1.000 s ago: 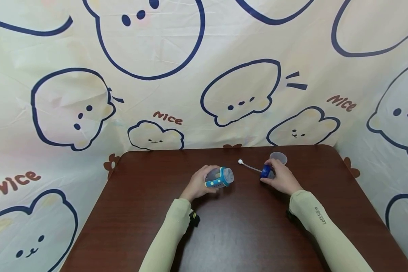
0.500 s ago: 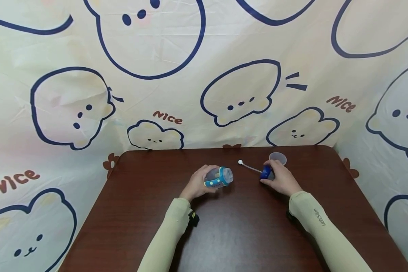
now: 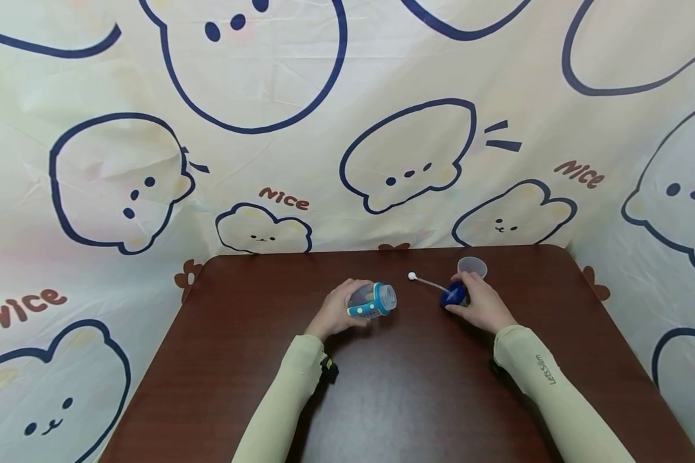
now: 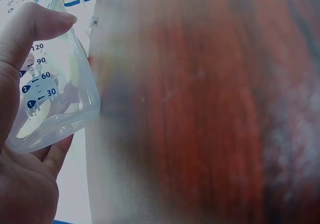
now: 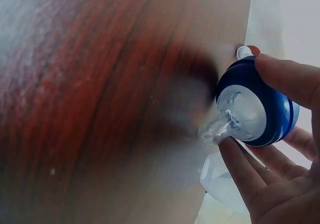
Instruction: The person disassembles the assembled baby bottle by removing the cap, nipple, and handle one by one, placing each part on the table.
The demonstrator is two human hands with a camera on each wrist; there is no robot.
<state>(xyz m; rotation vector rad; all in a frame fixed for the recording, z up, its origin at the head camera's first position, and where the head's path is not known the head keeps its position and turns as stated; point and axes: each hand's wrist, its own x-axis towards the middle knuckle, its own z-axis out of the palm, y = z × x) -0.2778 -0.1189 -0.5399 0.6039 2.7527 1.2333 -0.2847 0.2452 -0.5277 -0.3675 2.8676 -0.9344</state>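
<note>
My left hand [image 3: 331,313] grips a clear baby bottle [image 3: 361,297] by its body, tipped on its side with its uncapped mouth facing right. A blue band with pale dots circles it; printed volume marks show on the clear wall [image 4: 75,91] in the left wrist view. My right hand [image 3: 485,307] holds a dark blue bottle collar [image 3: 453,295] between thumb and fingers. From it a thin straw [image 3: 431,283] runs left to a white ball [image 3: 412,276]. In the right wrist view, a clear silicone nipple [image 5: 242,111] points out of the collar's other side. Bottle and collar are apart.
A translucent cup-shaped cover [image 3: 472,265] stands on the dark brown table [image 3: 394,392] just behind my right hand, near the far edge. Patterned cloth [image 3: 318,77] with cartoon animals hangs behind the table and along both sides.
My right hand has turned the blue collar slightly, so more of its straw side faces the head camera. The straw's ball has shifted a little right. My left hand and the bottle stay nearly still.
</note>
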